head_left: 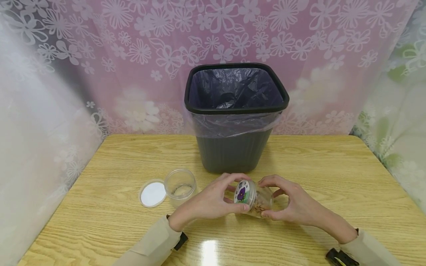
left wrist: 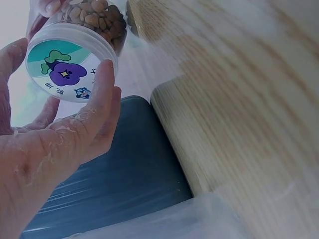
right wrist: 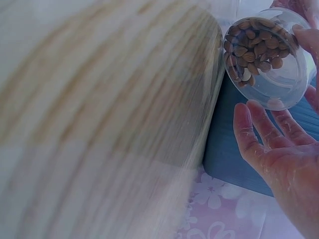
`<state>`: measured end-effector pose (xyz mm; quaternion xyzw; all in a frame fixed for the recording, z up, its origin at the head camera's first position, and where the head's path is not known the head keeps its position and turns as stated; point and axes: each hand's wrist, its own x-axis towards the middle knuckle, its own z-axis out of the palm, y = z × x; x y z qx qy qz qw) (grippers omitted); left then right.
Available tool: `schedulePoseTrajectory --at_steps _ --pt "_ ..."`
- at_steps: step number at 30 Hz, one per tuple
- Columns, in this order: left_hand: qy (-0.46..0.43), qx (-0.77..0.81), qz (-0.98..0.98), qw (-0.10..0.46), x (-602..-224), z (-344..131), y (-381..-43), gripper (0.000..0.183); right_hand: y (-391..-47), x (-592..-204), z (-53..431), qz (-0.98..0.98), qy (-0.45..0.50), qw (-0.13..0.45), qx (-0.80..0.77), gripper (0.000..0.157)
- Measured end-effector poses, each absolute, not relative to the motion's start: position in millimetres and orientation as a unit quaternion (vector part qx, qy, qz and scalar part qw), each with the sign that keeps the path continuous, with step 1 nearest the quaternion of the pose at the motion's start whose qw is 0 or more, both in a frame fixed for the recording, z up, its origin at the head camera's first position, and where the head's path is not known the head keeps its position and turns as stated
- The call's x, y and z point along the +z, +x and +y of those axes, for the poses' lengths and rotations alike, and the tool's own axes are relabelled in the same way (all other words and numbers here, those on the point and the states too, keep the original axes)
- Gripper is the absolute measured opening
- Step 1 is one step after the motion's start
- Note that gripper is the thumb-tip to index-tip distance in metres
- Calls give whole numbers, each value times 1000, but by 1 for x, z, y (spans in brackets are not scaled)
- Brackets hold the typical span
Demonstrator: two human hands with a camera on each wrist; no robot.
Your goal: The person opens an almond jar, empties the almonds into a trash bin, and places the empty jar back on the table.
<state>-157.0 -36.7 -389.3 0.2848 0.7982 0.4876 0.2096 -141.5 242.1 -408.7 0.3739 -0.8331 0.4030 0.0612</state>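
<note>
A clear plastic jar [head_left: 264, 199] is tilted between both hands, its lid [head_left: 244, 193] turned to the left. The lid bears a purple flower on green and white. Brown almonds [right wrist: 259, 45] partly fill the jar. My left hand [head_left: 217, 199] grips the lid's rim between thumb and fingers. At the base end, my right hand [head_left: 293, 203] holds the jar between thumb and fingers; some of its lower fingers [right wrist: 244, 119] appear spread in the right wrist view. To the left stands a clear, uncovered jar [head_left: 181, 186]. A round lid [head_left: 153, 193] with a white inside lies beside it.
A dark waste bin [head_left: 233, 147] with a clear bag over its rim stands just behind the hands. The wooden table [head_left: 116, 221] runs back to a flowered curtain [head_left: 139, 74].
</note>
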Motion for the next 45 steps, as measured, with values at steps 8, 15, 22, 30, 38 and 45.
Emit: schedulePoseTrajectory --at_steps 8,15,22,30,38,45 --pt "301 477 801 200 -389 -38 -157 83 -142 -410 242 -834 370 57 406 70" --pt "340 464 798 180 -386 -38 -157 87 -142 -409 243 -835 369 56 405 70" --pt "345 469 793 179 -388 -38 -158 85 -143 -410 243 -835 367 54 406 70" --pt "331 481 788 192 -389 -38 -159 84 -143 -409 244 -838 362 47 405 68" --pt "320 504 775 208 -391 -38 -160 82 -144 -409 243 -838 363 46 404 68" --pt "310 517 767 219 -391 -38 -160 80 -143 -409 243 -839 360 43 406 67"
